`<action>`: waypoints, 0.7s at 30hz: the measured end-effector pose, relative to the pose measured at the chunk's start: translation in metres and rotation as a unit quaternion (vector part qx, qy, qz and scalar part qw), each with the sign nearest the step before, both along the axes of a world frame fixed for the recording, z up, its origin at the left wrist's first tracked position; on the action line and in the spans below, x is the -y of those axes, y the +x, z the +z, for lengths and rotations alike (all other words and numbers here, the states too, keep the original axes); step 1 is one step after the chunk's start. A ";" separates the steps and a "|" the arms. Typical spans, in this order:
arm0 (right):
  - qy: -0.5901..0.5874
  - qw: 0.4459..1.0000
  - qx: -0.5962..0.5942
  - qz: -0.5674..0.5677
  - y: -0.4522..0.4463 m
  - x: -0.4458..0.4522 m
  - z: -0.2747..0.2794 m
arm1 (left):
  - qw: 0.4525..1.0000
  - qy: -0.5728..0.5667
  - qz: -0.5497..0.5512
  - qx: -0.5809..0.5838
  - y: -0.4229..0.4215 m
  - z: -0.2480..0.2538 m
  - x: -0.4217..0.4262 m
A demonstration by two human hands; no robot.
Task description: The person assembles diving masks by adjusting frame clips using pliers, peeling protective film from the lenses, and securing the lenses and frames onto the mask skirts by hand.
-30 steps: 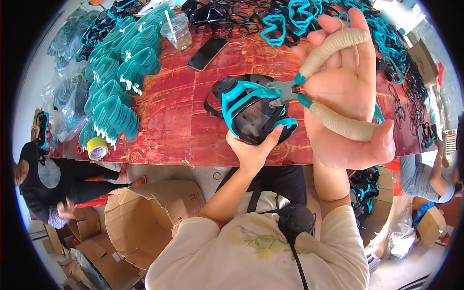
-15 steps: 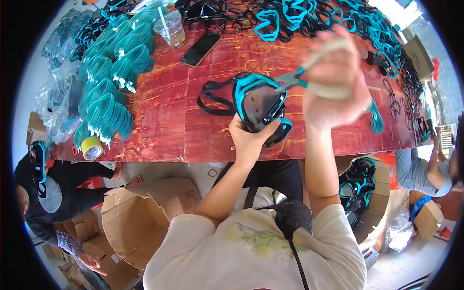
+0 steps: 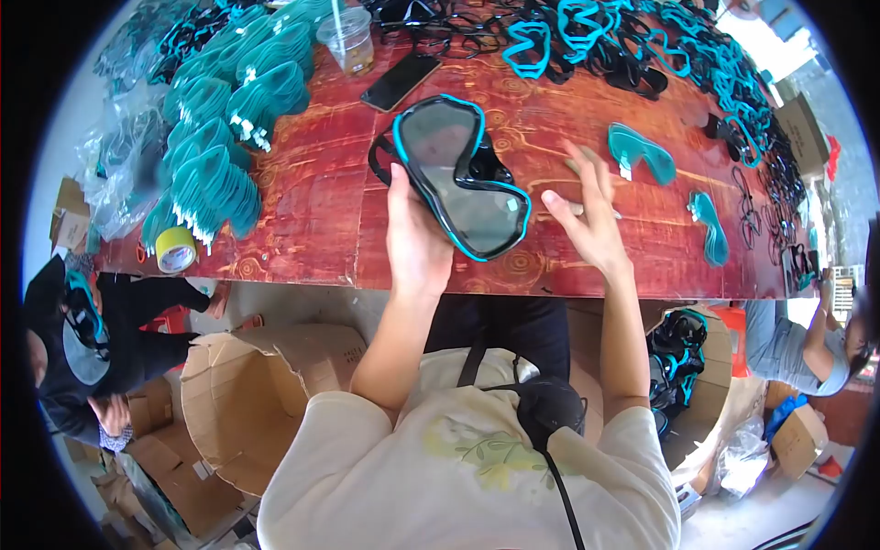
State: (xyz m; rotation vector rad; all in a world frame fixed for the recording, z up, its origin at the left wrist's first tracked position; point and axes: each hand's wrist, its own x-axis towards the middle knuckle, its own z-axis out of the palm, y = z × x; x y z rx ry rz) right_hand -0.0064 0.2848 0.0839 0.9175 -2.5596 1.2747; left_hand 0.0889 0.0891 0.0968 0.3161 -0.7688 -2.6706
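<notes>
My left hand [image 3: 417, 243] grips a diving mask [image 3: 440, 139] by its lower left side, above the table. The mask has a black body, turquoise rims and tinted lenses facing up toward me. Part of its black strap [image 3: 379, 158] shows behind it. To the right, my right hand [image 3: 591, 215] is over the table with thumb and fingers apart. Beige-handled pliers [image 3: 577, 209] are mostly hidden under that hand, seemingly on the tabletop. Beyond it lie a turquoise lens-shaped piece [image 3: 642, 154] and another one [image 3: 709, 229].
Stacks of turquoise pieces [image 3: 215, 174], yellow tape [image 3: 175, 249], a phone [image 3: 401, 82] and a plastic cup [image 3: 348, 41] are on the red table [image 3: 321, 202]. Frames and straps [image 3: 587, 32] pile along the back. Cardboard boxes [image 3: 243, 394] stand below; people are at both sides.
The mask has turned to show both lenses and moved slightly left in my left hand. My right hand has lowered from its raised position, its fingers now spread off the pliers.
</notes>
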 end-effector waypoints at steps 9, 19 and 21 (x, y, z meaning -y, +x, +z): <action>-0.308 0.918 0.199 0.149 0.037 0.014 0.028 | 0.993 -0.064 -0.070 -0.064 0.021 0.038 -0.014; -0.466 0.829 0.290 0.110 0.063 -0.054 0.034 | 0.952 -0.231 -0.152 -0.134 0.023 0.061 -0.066; -0.504 0.791 0.324 0.124 0.069 -0.059 0.031 | 0.936 -0.290 -0.148 -0.135 0.027 0.062 -0.073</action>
